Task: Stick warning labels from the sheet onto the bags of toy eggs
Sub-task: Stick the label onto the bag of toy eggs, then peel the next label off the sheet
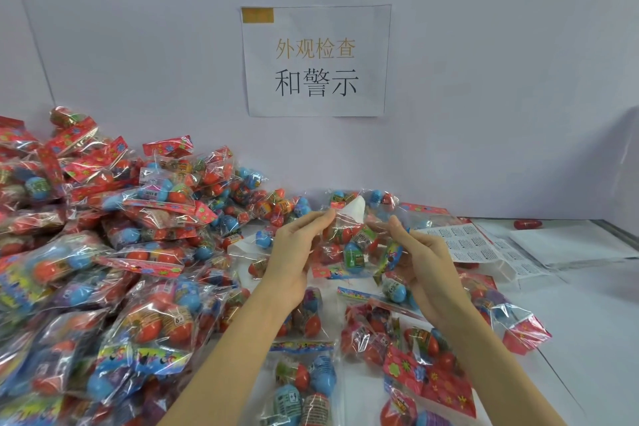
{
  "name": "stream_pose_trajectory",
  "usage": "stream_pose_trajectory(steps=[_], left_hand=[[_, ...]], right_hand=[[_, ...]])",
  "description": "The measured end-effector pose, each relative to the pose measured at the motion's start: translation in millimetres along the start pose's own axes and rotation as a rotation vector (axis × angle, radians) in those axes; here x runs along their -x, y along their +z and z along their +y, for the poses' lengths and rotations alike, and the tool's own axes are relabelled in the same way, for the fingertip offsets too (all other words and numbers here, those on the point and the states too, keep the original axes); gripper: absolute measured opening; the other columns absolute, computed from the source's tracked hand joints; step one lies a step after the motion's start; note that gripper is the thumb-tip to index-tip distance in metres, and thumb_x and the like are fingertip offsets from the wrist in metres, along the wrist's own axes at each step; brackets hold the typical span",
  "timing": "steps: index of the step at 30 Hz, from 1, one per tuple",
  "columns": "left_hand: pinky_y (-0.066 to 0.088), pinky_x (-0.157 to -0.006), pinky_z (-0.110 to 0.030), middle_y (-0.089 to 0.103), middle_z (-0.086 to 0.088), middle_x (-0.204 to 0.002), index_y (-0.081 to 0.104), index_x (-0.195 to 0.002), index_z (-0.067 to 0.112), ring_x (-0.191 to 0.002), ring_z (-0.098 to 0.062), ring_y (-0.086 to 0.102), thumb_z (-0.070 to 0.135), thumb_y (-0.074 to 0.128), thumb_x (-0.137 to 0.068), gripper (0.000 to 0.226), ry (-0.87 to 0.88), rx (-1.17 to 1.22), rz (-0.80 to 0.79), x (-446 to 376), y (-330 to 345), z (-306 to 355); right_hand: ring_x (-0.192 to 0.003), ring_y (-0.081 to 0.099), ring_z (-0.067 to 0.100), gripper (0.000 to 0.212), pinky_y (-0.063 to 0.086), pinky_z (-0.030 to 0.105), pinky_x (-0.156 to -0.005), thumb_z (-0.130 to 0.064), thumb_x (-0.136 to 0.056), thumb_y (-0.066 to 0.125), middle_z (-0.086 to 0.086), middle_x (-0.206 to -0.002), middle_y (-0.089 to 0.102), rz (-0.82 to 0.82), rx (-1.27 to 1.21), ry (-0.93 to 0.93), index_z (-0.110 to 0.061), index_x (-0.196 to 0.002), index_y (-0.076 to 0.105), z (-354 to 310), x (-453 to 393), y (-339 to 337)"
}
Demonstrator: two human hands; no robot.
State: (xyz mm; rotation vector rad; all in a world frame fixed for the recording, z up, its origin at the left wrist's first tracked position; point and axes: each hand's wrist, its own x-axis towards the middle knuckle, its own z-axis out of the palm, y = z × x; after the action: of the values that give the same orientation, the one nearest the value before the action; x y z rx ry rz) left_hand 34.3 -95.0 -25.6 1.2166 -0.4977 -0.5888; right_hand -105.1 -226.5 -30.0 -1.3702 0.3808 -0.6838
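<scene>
Both hands are raised over the middle of the tabletop, holding one clear bag of toy eggs [349, 245] between them. The left hand [294, 252] pinches the bag's upper left edge between thumb and fingertips, the other fingers lying nearly straight. The right hand [425, 263] grips the bag's right side, thumb up and fingers curled around the plastic. Inside the held bag are red eggs, a blue one and a green-wrapped one; its printed header strip hangs at the bottom.

The tabletop [587, 304] is pale, covered in white paper or sheeting, and meets a plain lilac-white wall [484, 79]. On that wall, above the hands, is a paper sign [316, 60] printed with Chinese characters, gold above and black below.

A heap of bags [90, 252] fills the left half of the surface, clear packets with red flowered headers holding red and blue eggs. More bags [390, 339] lie flat under and in front of the hands. The label sheet [473, 245], with rows of small printed labels, lies on the tabletop just right of the right hand. A lone red egg [527, 224] rests well apart at the far right near the wall.
</scene>
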Motion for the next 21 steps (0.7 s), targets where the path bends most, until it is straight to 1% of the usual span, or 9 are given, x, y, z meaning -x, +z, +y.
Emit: stream_pose_trajectory(steps=[2,5,7,9,11,12,14,17,21], left_hand=[[0.054,-0.101,-0.046,0.080,-0.005,-0.106,0.085,-0.095,0.024,-0.111,-0.028,0.072,0.033,0.077,-0.092,0.012,0.033,-0.031,0.005,0.7,-0.3,-0.2],[0.058,-0.087,-0.039,0.080,-0.003,-0.098,0.084,-0.097,0.022,-0.100,-0.024,0.075,0.043,0.077,-0.088,0.023,0.180,-0.268,-0.051,2.7,-4.8,2.9],[0.060,-0.088,-0.035,0.081,-0.003,-0.098,0.083,-0.102,0.020,-0.100,-0.023,0.076,0.040,0.081,-0.085,0.026,0.214,-0.337,-0.103,2.3,-4.1,1.3],[0.060,-0.093,-0.036,0.081,-0.001,-0.103,0.082,-0.105,0.022,-0.104,-0.022,0.075,0.045,0.082,-0.083,0.032,0.184,-0.315,-0.125,2.8,0.3,-2.0],[0.059,-0.094,-0.037,0.080,-0.003,-0.110,0.081,-0.107,0.022,-0.108,-0.022,0.074,0.062,0.076,-0.080,0.049,0.083,-0.219,-0.137,4.2,3.4,-1.2],[0.059,-0.092,-0.034,0.079,-0.007,-0.112,0.081,-0.108,0.020,-0.105,-0.022,0.074,0.064,0.073,-0.080,0.053,0.041,-0.142,-0.151,4.0,2.8,-0.1],[0.062,-0.086,-0.029,0.078,-0.014,-0.112,0.083,-0.105,0.016,-0.095,-0.020,0.075,0.051,0.077,-0.083,0.042,0.027,0.007,-0.178,1.9,-0.7,1.8],[0.060,-0.078,-0.020,0.079,-0.011,-0.104,0.085,-0.099,0.014,-0.090,-0.014,0.076,0.029,0.079,-0.082,0.023,0.075,0.022,-0.172,1.1,-4.2,3.2],[0.057,-0.075,-0.020,0.079,-0.014,-0.105,0.083,-0.102,0.009,-0.086,-0.012,0.074,0.024,0.080,-0.084,0.023,0.065,-0.020,-0.175,2.9,-4.2,3.2]], right_hand=[[-0.091,0.078,0.019,0.035,0.060,0.035,-0.079,-0.047,-0.094,0.064,0.008,-0.109,0.081,-0.014,0.004,0.030,-0.020,-0.100,0.086,-1.8,0.4,0.8],[-0.096,0.078,0.017,0.037,0.061,0.024,-0.073,-0.052,-0.091,0.065,0.003,-0.107,0.081,-0.076,0.066,-0.001,-0.024,-0.105,0.084,-4.6,0.8,-1.3],[-0.095,0.077,0.013,0.036,0.060,0.022,-0.076,-0.057,-0.086,0.069,-0.002,-0.105,0.081,-0.134,0.172,-0.023,-0.032,-0.107,0.083,-5.2,1.9,-2.5],[-0.094,0.078,0.016,0.031,0.061,0.025,-0.077,-0.053,-0.083,0.075,0.000,-0.101,0.081,-0.189,0.250,-0.048,-0.031,-0.104,0.083,-1.3,2.8,-1.5],[-0.089,0.079,0.022,0.028,0.062,0.026,-0.073,-0.045,-0.084,0.078,0.005,-0.096,0.081,-0.139,0.232,-0.066,-0.023,-0.100,0.084,1.9,2.0,0.7],[-0.084,0.079,0.023,0.027,0.062,0.027,-0.071,-0.041,-0.084,0.078,0.007,-0.095,0.081,-0.088,0.197,-0.072,-0.019,-0.098,0.083,2.5,0.9,0.1],[-0.076,0.077,0.019,0.029,0.061,0.025,-0.065,-0.039,-0.084,0.078,0.006,-0.092,0.080,-0.006,0.143,-0.085,-0.014,-0.100,0.081,1.0,-1.6,-3.8],[-0.073,0.073,0.011,0.035,0.060,0.026,-0.063,-0.049,-0.086,0.073,-0.001,-0.090,0.079,0.004,0.203,-0.097,-0.018,-0.103,0.078,0.8,-2.7,-5.6],[-0.067,0.076,0.028,0.035,0.064,0.039,-0.063,-0.045,-0.098,0.062,0.009,-0.079,0.079,0.015,0.249,-0.157,-0.016,-0.097,0.081,4.7,-1.4,-0.9]])
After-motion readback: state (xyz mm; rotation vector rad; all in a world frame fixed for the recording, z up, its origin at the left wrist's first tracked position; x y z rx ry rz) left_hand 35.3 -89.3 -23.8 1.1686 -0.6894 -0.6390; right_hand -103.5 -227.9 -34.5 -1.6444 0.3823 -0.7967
